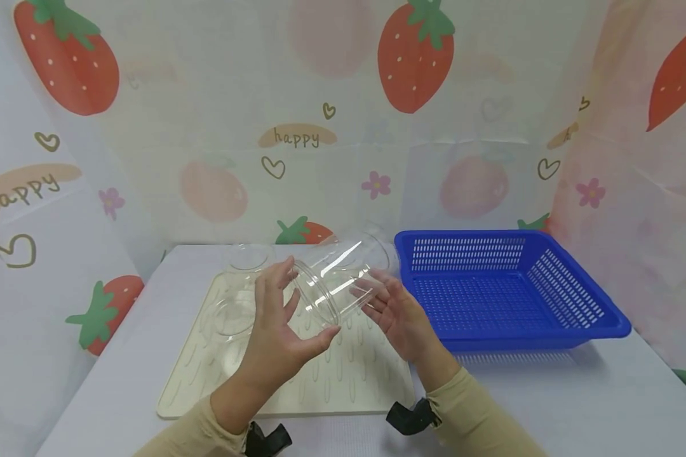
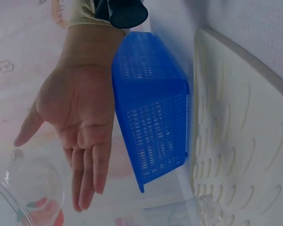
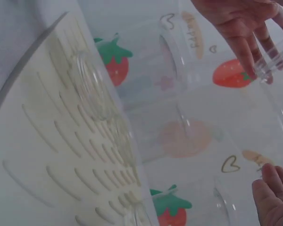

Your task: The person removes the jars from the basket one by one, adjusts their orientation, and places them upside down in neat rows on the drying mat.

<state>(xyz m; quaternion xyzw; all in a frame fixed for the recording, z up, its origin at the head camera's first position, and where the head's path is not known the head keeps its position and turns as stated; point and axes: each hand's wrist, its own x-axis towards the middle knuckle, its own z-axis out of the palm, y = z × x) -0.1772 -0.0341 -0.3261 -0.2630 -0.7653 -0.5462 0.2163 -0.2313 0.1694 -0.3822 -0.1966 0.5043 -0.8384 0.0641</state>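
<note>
A clear jar is held tilted above the mat, its ridged rim towards my left. My left hand grips that rim, thumb at the lower edge and fingers at the upper edge. Beside the jar's other end is my right hand, palm towards it and fingers loosely extended. The left wrist view shows this right hand with straight fingers, and part of the jar at lower left. In the right wrist view, the left hand's fingers meet the rim.
Several other clear jars stand on a cream ribbed mat at the left. To the right is a blue perforated basket. A printed strawberry cloth hangs behind and beside the white table.
</note>
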